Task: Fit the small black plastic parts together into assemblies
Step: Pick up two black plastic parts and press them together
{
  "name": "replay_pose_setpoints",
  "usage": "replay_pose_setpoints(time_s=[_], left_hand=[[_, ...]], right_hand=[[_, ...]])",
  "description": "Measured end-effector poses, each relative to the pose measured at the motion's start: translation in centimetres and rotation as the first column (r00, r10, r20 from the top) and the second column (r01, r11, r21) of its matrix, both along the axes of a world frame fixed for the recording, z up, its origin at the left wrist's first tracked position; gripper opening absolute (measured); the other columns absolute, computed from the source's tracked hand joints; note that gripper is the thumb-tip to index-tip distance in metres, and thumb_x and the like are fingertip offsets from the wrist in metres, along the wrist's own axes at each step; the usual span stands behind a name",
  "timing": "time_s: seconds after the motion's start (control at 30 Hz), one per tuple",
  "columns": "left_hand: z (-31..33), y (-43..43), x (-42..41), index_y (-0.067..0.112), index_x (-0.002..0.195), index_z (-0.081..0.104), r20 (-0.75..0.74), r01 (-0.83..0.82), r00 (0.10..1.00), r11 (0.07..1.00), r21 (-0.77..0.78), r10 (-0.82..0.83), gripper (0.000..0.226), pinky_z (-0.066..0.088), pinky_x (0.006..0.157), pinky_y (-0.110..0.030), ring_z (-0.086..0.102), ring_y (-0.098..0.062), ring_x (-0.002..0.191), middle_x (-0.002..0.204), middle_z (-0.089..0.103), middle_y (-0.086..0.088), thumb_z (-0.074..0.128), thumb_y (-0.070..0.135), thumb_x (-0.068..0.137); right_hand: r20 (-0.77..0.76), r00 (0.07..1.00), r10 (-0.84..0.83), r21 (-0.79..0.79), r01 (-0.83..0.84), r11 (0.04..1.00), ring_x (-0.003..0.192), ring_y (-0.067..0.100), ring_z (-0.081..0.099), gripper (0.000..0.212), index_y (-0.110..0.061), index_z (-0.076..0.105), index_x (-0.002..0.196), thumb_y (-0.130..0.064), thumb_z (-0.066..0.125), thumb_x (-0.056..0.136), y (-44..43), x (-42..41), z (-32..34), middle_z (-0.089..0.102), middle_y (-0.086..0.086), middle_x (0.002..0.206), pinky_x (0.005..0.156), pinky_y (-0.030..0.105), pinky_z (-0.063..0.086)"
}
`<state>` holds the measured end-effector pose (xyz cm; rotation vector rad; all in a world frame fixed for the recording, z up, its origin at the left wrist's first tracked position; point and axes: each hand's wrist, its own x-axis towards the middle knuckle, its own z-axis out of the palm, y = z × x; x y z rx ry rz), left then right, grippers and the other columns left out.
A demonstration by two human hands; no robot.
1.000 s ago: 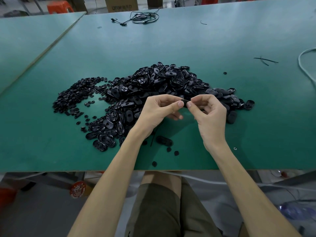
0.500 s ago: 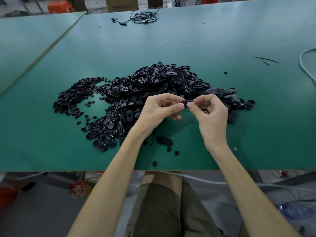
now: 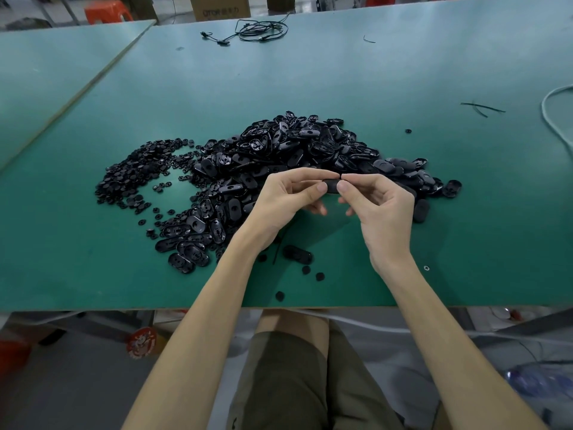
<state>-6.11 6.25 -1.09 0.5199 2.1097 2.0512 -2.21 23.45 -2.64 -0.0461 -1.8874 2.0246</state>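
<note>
Black oval plastic part (image 3: 332, 186) pinched between left hand (image 3: 290, 198) and right hand (image 3: 379, 203) above desk (image 3: 403, 72). Looks light, stiff, slippery; hold by ends.

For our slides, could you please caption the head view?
The left hand and right hand pinch a black part beside a heap of parts on a green table.

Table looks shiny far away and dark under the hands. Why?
Head view: room light leaves pale glare on the far end of the green table; the left hand and right hand block it, throwing a shadow underneath; the parts pile looks sharp.
</note>
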Motion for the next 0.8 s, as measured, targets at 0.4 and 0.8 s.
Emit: replay_pose_setpoints(time_s=[0.4, 0.8], left_hand=[[-0.14, 0.1, 0.01, 0.0, 0.118, 0.073, 0.003, -0.017, 1.0, 0.999, -0.04, 0.017, 0.02, 0.053, 0.078, -0.03, 0.068, -0.017, 0.081, 0.092, 0.075, -0.003, 0.066, 0.004, 0.099], [-0.29, 0.23, -0.07, -0.001, 0.112, 0.073, -0.002, -0.028, 1.0, 0.999, -0.034, 0.028, 0.019, 0.053, 0.072, -0.024, 0.07, -0.015, 0.078, 0.088, 0.074, -0.001, 0.074, 0.005, 0.094]], right_hand=[[0.001, 1.0, 0.023, 0.011, -0.023, 1.0, 0.082, 0.01, 0.074, 0.01, -0.023, 0.077, 0.095, -0.014, 0.079, 0.091, -0.1, 0.1, 0.06, 0.079, -0.004, 0.088, 0.064, 0.02, 0.055], [-0.005, 0.999, 0.046, 0.073, -0.046, 0.996, 0.082, 0.009, 0.074, 0.01, -0.025, 0.079, 0.094, -0.017, 0.082, 0.09, -0.01, 0.08, -0.01, 0.08, -0.006, 0.091, 0.075, 0.024, 0.054]])
